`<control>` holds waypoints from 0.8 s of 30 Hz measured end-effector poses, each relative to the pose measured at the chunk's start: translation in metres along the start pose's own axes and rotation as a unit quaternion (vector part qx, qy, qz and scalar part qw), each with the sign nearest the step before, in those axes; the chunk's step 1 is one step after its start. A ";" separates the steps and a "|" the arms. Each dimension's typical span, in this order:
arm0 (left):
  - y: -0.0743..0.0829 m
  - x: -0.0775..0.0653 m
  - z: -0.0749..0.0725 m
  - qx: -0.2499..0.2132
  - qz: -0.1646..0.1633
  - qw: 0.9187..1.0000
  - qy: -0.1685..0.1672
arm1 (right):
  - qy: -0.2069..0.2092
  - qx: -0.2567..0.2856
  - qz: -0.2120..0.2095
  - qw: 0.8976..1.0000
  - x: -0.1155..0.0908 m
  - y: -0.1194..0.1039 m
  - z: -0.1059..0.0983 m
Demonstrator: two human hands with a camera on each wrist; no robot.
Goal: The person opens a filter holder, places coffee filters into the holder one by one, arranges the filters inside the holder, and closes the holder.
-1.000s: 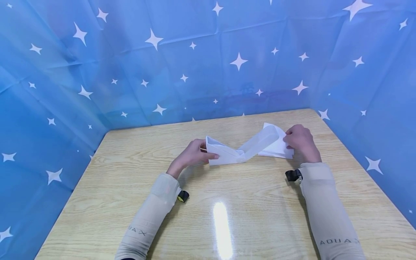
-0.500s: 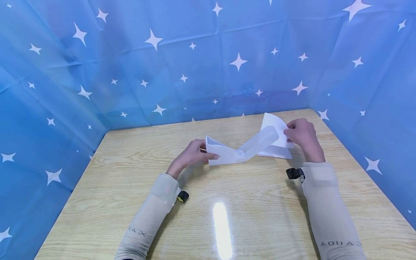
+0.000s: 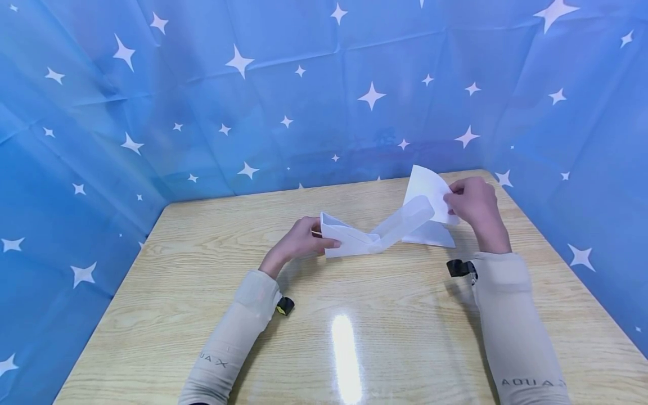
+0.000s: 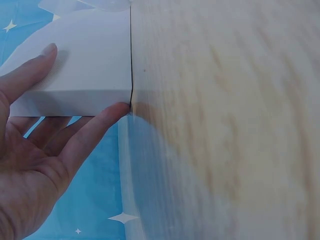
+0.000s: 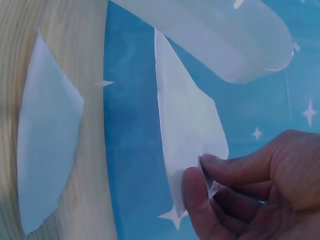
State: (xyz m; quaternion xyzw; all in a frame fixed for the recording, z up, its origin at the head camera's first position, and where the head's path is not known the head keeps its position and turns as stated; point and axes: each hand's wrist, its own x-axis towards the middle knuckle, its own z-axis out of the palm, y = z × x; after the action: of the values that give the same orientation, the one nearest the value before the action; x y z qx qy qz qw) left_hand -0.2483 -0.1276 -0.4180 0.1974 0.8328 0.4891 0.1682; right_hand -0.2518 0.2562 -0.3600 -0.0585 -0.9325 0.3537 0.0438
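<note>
In the head view my left hand [image 3: 302, 239] grips the left end of a white box [image 3: 351, 242] standing on the table, thumb on its near face. The left wrist view shows the fingers under and behind the box [image 4: 90, 55]. Its translucent lid [image 3: 405, 222] is swung up toward the right. My right hand [image 3: 475, 201] pinches a white paper coffee filter [image 3: 425, 185] between thumb and fingers, raised behind the lid. A crimped seam runs along this filter [image 5: 172, 115] in the right wrist view. Another white filter [image 3: 430, 235] lies below it on the table.
The wooden table [image 3: 202, 292] has its far and right edges close to the right hand. A blue curtain with white stars [image 3: 304, 95] hangs behind and on both sides. Light glares on the near tabletop.
My right hand has risen and moved slightly right, lifting the pinched filter up from the filter on the table. The left hand, box and lid have stayed in place.
</note>
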 end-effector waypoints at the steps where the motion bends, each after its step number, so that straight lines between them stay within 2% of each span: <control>1: 0.000 0.000 0.000 0.000 0.000 1.000 0.000 | 0.001 0.001 0.001 1.000 0.000 -0.001 0.000; 9: -0.001 0.001 0.001 -0.002 -0.002 1.000 0.001 | 0.025 -0.015 -0.021 0.999 -0.002 -0.006 -0.004; 14: -0.001 0.001 0.001 0.001 -0.003 1.000 0.005 | 0.025 -0.012 -0.016 0.999 -0.004 -0.010 -0.008; 24: -0.001 0.001 0.000 0.009 0.003 1.000 0.005 | 0.036 -0.013 -0.034 0.999 -0.006 -0.014 -0.010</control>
State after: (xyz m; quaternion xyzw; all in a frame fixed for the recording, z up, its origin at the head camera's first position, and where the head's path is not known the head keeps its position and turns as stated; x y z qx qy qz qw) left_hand -0.2494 -0.1273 -0.4196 0.1995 0.8372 0.4831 0.1608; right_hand -0.2454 0.2511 -0.3432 -0.0398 -0.9362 0.3377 0.0887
